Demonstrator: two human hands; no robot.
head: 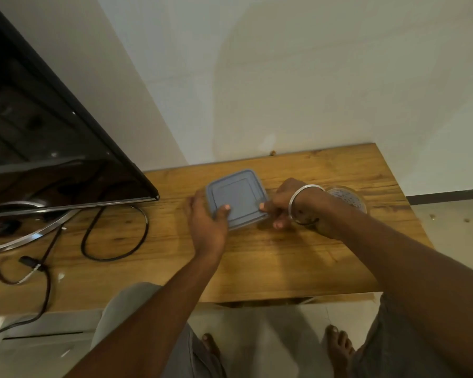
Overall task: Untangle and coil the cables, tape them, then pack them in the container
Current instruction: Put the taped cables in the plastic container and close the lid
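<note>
Head view: left hand [206, 222] grips the left edge of the container [236, 199], thumb [224, 211] on top of the lid. Its other fingers are hidden down the side wall.
Right hand [280, 204] grips the right edge, thumb [265, 206] on the lid. One fingertip shows below near the front corner and the rest are tucked out of sight.
Hands are apart, one on each side, both clamped on the box.

Container: 1, square, grey-blue, lid on, sitting on the wooden table [284, 263] toward the back, near the wall. The lid is opaque and covers the body, so I can't tell what's inside.

Right wrist: 1 silver bangle [298, 199], plus a thin dark band just below it.
Round clear item [348, 199]: 1, just behind the right wrist and half hidden by it. Speckled look, can't tell what it is.

Left side: 1 TV [38, 132], black screen, cut off by the frame edge, on a curved chrome stand [25, 236] that's also cut off.
Black cable loop [115, 257] lies on the table below the TV corner, with its upper ends going under the screen.
A second black cable [45, 296] runs over the front edge of the table and out of frame at left. It has a white tie near a plug. Whether the two are one run, can't tell.

Below the table: 2 bare feet [210, 345] on a pale floor, and grey shorts on both legs, partly hidden by the forearms.
</note>
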